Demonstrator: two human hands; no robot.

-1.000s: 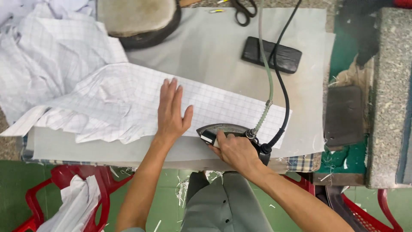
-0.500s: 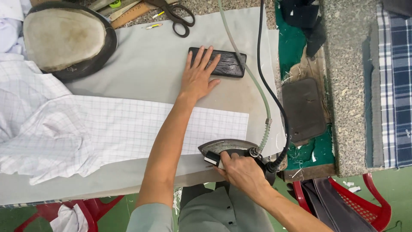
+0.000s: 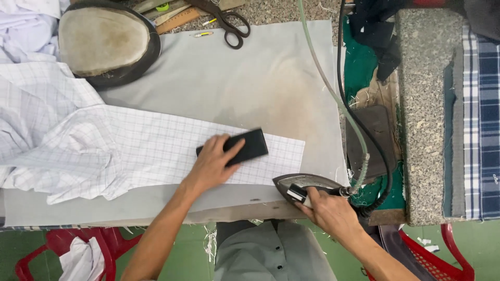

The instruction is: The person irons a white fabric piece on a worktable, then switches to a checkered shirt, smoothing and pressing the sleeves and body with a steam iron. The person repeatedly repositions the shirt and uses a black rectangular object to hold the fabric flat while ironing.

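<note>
moved onto the checked cloth (image 3: 130, 151), one black block (image 3: 250, 145) under left hand (image 3: 211, 164); right hand (image 3: 328, 211) grips one iron (image 3: 307, 187).

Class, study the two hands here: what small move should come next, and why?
Probably slide the black block along the checked fabric under the left hand. The block already lies on the cloth, and the right hand holds the iron off its edge.

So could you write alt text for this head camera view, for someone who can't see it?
A person's left hand presses a black block onto white checked fabric on a grey ironing table, while the right hand grips an iron at the table's edge. Scissors lie beyond.
</note>
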